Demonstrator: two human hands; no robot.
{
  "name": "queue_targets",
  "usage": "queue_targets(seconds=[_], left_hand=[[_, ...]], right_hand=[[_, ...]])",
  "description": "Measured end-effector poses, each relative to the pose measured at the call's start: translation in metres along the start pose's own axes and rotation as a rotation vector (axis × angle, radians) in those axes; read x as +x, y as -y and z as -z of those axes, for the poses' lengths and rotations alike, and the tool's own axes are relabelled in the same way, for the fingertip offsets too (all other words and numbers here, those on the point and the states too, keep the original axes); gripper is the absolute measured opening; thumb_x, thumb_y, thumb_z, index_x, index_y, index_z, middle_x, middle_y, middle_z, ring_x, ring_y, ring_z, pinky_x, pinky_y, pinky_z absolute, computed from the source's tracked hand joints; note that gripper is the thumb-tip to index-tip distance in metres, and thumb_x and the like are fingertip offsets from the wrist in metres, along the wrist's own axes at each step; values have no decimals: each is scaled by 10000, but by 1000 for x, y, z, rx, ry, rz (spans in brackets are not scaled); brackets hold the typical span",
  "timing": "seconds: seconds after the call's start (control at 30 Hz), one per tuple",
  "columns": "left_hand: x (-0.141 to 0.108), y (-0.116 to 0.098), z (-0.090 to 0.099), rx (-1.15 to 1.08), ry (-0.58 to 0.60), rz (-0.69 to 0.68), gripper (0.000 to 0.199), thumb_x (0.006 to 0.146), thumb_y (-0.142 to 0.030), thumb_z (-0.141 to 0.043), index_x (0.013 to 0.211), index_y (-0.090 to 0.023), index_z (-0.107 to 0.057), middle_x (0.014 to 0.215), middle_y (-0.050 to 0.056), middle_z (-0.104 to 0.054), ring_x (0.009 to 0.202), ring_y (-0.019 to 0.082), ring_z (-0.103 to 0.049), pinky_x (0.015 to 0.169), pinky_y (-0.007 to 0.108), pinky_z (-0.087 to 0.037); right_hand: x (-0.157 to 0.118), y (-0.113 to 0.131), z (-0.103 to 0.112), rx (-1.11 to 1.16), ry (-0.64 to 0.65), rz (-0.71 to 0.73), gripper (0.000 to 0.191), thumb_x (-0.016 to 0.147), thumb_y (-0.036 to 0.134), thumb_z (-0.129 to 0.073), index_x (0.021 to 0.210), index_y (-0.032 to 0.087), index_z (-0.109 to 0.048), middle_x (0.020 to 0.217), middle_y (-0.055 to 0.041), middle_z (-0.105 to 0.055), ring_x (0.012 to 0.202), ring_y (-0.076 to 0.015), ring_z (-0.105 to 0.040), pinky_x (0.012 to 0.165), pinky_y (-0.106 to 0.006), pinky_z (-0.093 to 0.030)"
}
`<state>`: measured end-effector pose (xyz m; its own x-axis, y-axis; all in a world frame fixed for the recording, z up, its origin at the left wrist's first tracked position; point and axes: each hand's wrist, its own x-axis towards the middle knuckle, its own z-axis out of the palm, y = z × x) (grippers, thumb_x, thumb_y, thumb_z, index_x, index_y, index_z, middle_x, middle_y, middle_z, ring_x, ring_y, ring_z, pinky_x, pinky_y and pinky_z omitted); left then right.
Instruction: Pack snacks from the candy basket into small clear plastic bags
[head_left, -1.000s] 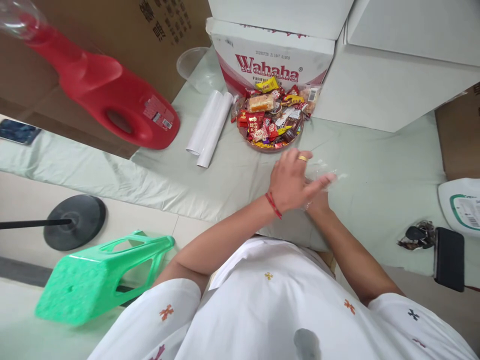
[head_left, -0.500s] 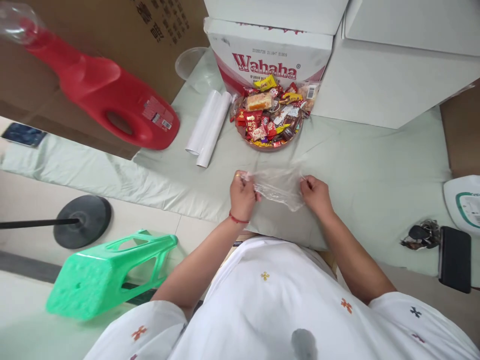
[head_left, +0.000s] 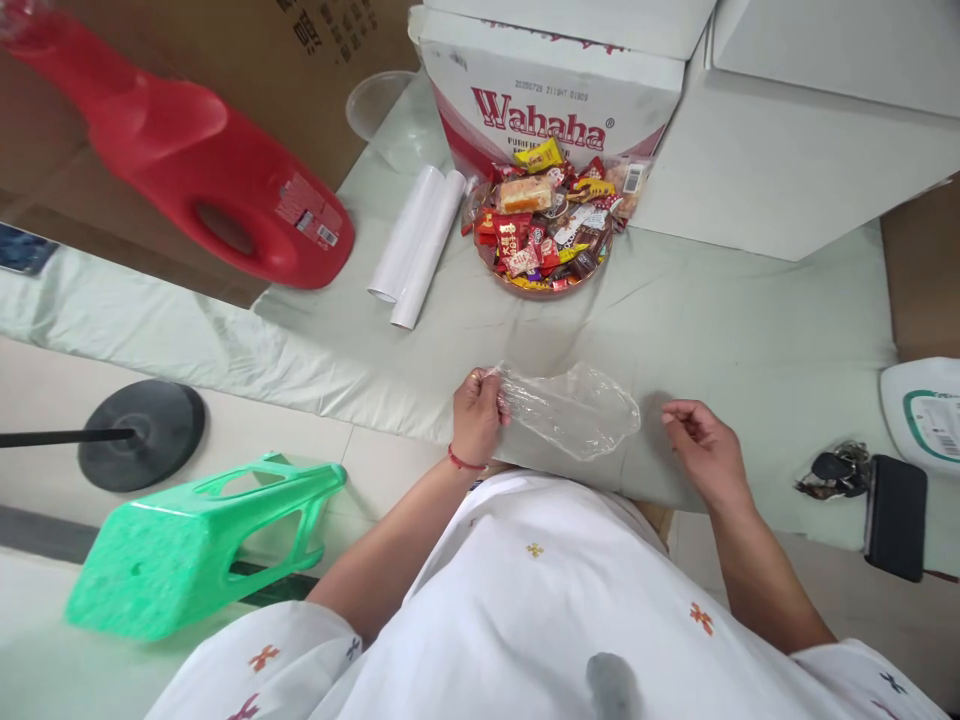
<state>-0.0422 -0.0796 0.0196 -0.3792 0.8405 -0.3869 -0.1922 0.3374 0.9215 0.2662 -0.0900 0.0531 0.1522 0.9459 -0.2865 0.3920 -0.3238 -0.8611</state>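
Note:
My left hand [head_left: 478, 415], with a red string on its wrist, pinches one end of a clear plastic film [head_left: 574, 410]. The film stretches out to the right over the table's near edge, its other end loose. To the right of it, apart from the film, my right hand [head_left: 701, 445] holds nothing, its fingers loosely curled and parted. Beyond the film stands a round dish [head_left: 534, 287] heaped with wrapped snacks [head_left: 536, 225]. Two white rolls [head_left: 420, 245] lie to the left of the dish.
A Wahaha box [head_left: 547, 95] stands behind the dish, white boxes [head_left: 780, 165] at the back right. At left are a red bottle [head_left: 225, 190] and, lower, a green stool [head_left: 172, 550]. Keys [head_left: 836, 468], a black phone [head_left: 896, 518] and a white container [head_left: 926, 415] lie right.
My right hand has let go of the film and moved right and nearer to me. The film's freed end has spread out. My left hand still holds it, slightly lower in view.

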Motion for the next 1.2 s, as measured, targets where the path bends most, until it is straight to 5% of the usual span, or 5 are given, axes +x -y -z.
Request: queue_targets(seconds=[0.23,0.5,0.67,0.83,1.2], left_hand=[[-5,7,3,77,125,-110,367,962,-529,-585,782,-240,-450,548,-92,-458,431,93,-476,470,241,-371],[-25,7,19,160,176,-331,385,997,-559,-551,796,-231,-534,588,-53,-509,503,108,-462,536,260,-393],[-23,8,20,200,117,-493,319,996,-460,-593,795,-213,-607,863,29,-630,848,160,-643,816,300,-505],[-18,9,14,-48,164,-312,294,959,-471,-640,825,-213,-594,1027,58,-701,1110,229,-700,1032,388,-509],[-29,2,11,25,46,-97,382,1001,-563,-529,810,-241,-458,681,-65,-594,389,85,-504,424,256,-422]], right_hand=[[52,35,-12,-330,-5,353,482,982,655,-484,968,233,-716,1024,-107,-737,995,-279,-638,872,-415,-520],[99,61,-63,-23,936,-140,808,868,850,-525,1316,189,-652,1105,-145,-760,980,-270,-707,834,-374,-560],[93,67,-71,51,1259,-137,712,681,575,-900,1228,175,-680,825,-13,-703,703,-147,-599,669,-280,-487],[91,74,-65,49,1140,-37,418,745,497,-834,981,160,-759,839,-9,-690,717,-126,-551,692,-277,-452],[87,100,-78,119,893,-41,394,782,555,-798,869,201,-647,907,-49,-703,830,-183,-653,725,-319,-564]])
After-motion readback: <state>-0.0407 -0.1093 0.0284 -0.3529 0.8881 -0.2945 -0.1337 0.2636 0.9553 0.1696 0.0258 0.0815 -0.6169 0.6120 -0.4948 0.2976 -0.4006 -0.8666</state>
